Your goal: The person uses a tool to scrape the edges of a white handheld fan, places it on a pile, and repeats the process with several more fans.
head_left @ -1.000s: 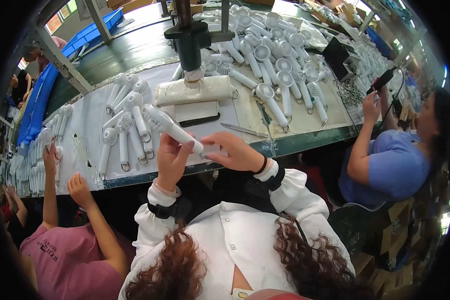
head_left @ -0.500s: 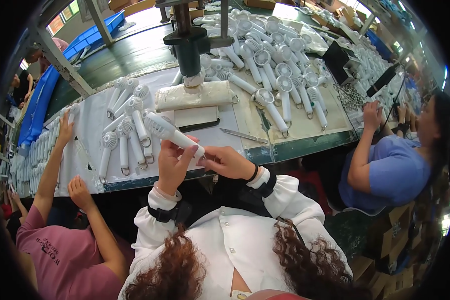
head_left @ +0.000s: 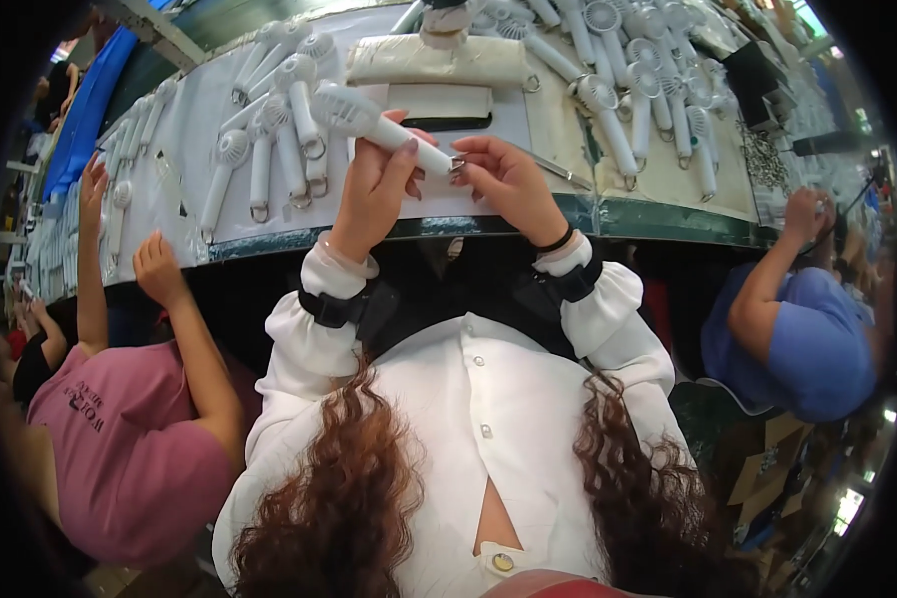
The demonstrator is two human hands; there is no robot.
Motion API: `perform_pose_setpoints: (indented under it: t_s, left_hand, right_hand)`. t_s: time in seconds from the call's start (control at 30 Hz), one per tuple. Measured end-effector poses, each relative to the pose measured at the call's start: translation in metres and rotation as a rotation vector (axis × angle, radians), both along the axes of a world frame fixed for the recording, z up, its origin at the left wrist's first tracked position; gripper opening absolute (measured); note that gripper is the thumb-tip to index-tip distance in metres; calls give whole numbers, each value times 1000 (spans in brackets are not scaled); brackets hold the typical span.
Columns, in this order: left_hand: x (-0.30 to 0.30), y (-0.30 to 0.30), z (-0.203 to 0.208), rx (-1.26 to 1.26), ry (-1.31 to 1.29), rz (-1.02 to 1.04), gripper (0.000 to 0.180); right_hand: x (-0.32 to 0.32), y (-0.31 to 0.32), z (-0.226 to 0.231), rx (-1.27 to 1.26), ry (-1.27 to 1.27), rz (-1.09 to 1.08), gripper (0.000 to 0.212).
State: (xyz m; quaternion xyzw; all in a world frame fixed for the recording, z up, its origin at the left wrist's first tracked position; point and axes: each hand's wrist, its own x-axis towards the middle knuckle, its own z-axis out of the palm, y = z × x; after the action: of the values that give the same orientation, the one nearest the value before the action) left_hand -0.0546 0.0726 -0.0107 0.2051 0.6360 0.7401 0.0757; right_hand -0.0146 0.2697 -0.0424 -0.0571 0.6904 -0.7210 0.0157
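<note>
A white handheld fan (head_left: 377, 126) lies slanted across my left hand (head_left: 371, 194), whose fingers are wrapped round its handle. The round caged head points to the upper left. At the lower end of the handle sits a small metal ring (head_left: 456, 167). My right hand (head_left: 516, 191) pinches that ring between thumb and fingertips. Both hands are just above the front edge of the table. Behind them, on the white sheet, is a flat pale block with a dark edge (head_left: 439, 105).
Several white fans with rings (head_left: 279, 140) lie to the left, and a larger heap (head_left: 648, 85) to the right. A thin blade-like tool (head_left: 565, 173) rests right of my hands. A padded press (head_left: 437, 62) stands behind. Co-workers sit left (head_left: 135, 429) and right (head_left: 802, 339).
The view has tilted down, so the table sits higher in the picture. My right hand has drawn slightly off the handle's end, and the ring shows between its fingertips. My left hand keeps its hold.
</note>
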Motion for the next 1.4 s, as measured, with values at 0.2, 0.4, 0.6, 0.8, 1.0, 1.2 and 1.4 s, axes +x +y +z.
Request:
perform_pose_setpoints:
  t_s: [0.2, 0.4, 0.6, 0.8, 1.0, 1.2, 1.4]
  left_hand:
    - [-2, -5, -12, -447, 337, 71, 36]
    - [-1, -1, -12, -435, 251, 68, 35]
    - [-6, 1, -5, -274, 265, 145, 35]
    - [-12, -6, 5, 2, -29, -94, 32]
    - [-19, -7, 9, -80, 13, -239, 31]
    - [-22, -14, -6, -165, 151, -148, 33]
    - [-6, -14, -13, -451, 277, -109, 34]
  right_hand:
    - [3, -1, 7, 431, 187, -57, 34]
    - [11, -3, 20, 462, 251, -18, 36]
    - [21, -6, 27, 259, 63, 133, 36]
    - [16, 1, 31, 366, 35, 148, 38]
    - [18, -14, 21, 240, 45, 58, 36]
    - [14, -2, 26, 919, 520, -38, 42]
    - [5, 5, 18, 781, 530, -2, 46]
